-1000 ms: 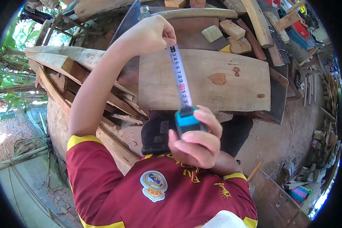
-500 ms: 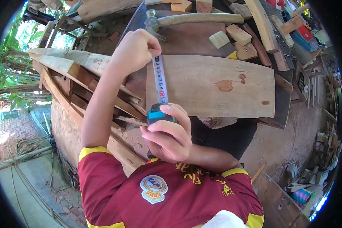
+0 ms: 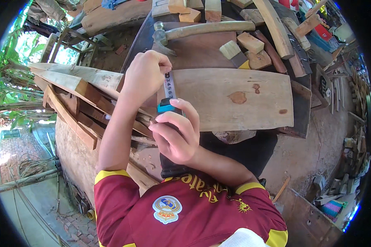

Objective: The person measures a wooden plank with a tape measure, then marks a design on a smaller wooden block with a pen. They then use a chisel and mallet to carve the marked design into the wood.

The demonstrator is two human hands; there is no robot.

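My left hand (image 3: 146,74) is closed in a pinch on the metal end of a white tape blade (image 3: 170,85), at the left part of a curved pale wooden board (image 3: 231,99) with brown knots. My right hand (image 3: 177,131) grips a turquoise and black tape measure (image 3: 166,106) just below the left hand, its fingers curled round the case. The short length of blade runs between the two hands over the board. The part of the case inside my right fingers is hidden.
Beyond the board lie a long-handled hammer-like tool (image 3: 210,26), small wood blocks (image 3: 251,41), a dark red bar (image 3: 272,53) and long offcuts (image 3: 276,29). Long split timbers (image 3: 78,88) extend to the left. A brick path (image 3: 12,152) and scrap wood piles (image 3: 342,181) lie around.
Both hands have moved left, and the blade between them is shorter. The case in my right hand has come closer to my left hand, which has also dropped lower in view.
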